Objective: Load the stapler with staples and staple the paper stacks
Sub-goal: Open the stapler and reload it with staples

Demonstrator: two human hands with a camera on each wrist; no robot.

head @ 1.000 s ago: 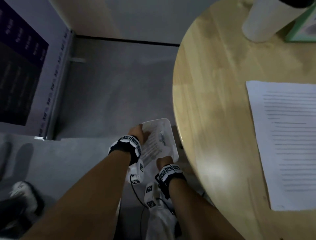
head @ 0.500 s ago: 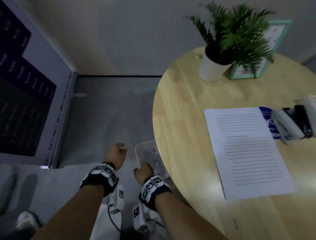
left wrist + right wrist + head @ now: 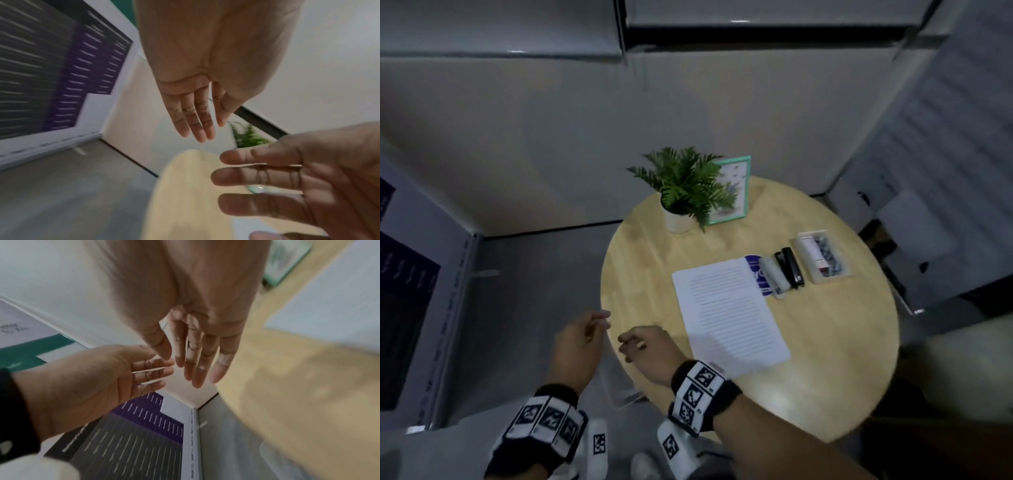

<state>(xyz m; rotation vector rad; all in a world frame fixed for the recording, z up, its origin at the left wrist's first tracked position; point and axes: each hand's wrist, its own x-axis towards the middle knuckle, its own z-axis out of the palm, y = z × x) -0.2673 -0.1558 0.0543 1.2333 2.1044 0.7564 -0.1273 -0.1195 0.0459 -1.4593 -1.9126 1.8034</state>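
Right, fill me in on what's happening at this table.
Nothing is being handled yet. The person's left hand and right hand hover empty at the near edge of the round wooden table. The printed white paper stack lies flat, with the black stapler untouched beside it.

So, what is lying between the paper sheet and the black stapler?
In the head view, a blue item and a white stapler-like object lie between the paper and black stapler.

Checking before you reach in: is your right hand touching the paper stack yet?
Apart. In the head view the right hand hovers at the table's near edge, bare wood showing between it and the paper stack.
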